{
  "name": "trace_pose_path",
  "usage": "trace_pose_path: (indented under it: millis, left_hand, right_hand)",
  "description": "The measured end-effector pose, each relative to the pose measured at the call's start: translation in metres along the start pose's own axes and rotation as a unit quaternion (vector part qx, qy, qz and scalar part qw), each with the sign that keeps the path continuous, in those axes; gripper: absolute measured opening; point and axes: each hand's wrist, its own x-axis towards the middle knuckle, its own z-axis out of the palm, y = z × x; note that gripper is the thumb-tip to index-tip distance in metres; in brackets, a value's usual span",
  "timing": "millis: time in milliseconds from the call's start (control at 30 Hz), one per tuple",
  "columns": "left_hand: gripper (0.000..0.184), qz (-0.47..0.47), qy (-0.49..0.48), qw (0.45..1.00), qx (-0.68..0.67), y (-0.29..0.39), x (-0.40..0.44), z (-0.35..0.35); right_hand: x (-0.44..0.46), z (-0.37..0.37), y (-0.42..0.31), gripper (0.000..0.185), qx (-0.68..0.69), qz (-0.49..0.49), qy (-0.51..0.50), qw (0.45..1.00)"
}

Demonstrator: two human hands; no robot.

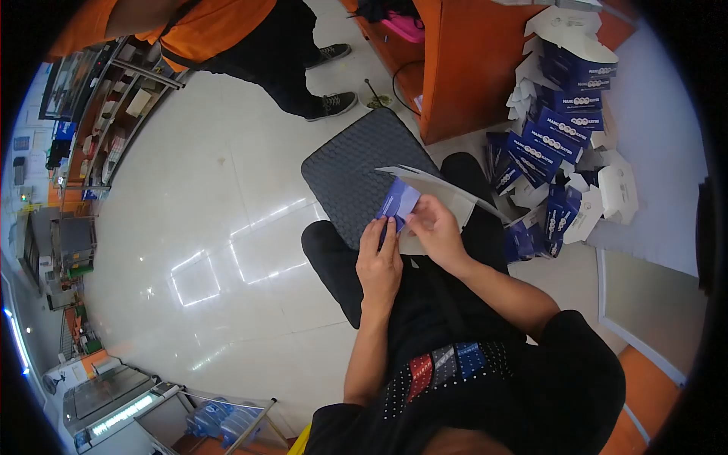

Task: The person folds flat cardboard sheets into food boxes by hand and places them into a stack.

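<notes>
A partly folded paper box (396, 202), blue printed on one panel and pale grey-white inside, sits over my lap in front of a dark woven-pattern stool (349, 174). My left hand (379, 258) presses its fingers together on the lower edge of the blue panel, thumb side hidden. At the panel's right side, my right hand (436, 231) pinches the box with bent fingers. A long white flap slants above and behind the right hand toward my right knee. Some of the box is covered by my hands.
A large heap of blue and white folded boxes (557, 140) lies to my right, beside an orange cabinet (470, 68). Another person (273, 57) in an orange top stands ahead on the tiled floor (205, 189). Shelves (114, 114) run along the left; water bottles (220, 419) are lower left.
</notes>
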Motion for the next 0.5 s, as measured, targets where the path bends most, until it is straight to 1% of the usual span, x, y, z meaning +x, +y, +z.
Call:
trace_pose_path:
  millis: [67,100,133,233,267,367,400,500]
  left_hand:
    - [0.034,0.008,-0.001,1.000,0.003,-0.003,-0.002,0.004]
    - [0.034,0.009,0.000,1.000,0.001,-0.003,-0.002,0.006]
    - [0.034,0.010,0.001,1.000,-0.002,-0.003,-0.003,0.007]
    - [0.034,0.013,0.001,1.000,-0.011,-0.006,-0.005,0.012]
    - [0.034,0.014,0.002,1.000,-0.013,-0.007,-0.004,0.014]
    - [0.033,0.015,-0.014,1.000,-0.012,-0.007,-0.005,0.016]
    - [0.032,0.004,-0.014,1.000,-0.024,-0.006,-0.005,0.017]
    - [0.029,0.001,-0.007,1.000,-0.026,-0.012,-0.004,0.022]
  right_hand:
    - [0.003,-0.004,-0.024,0.022,-0.143,-0.147,0.041,0.978]
    - [0.006,-0.008,-0.038,0.025,-0.214,-0.217,0.063,0.950]
    - [0.010,-0.011,-0.048,0.038,-0.265,-0.268,0.035,0.926]
    - [0.021,-0.009,-0.058,0.052,-0.332,-0.207,-0.035,0.920]
    - [0.030,-0.010,-0.051,0.065,-0.390,-0.259,-0.043,0.882]
    - [0.043,-0.001,-0.057,0.070,-0.370,-0.115,-0.091,0.918]
    - [0.046,0.001,-0.052,0.074,-0.348,-0.150,-0.081,0.922]
    - [0.054,0.003,-0.042,0.070,-0.360,-0.145,-0.093,0.917]
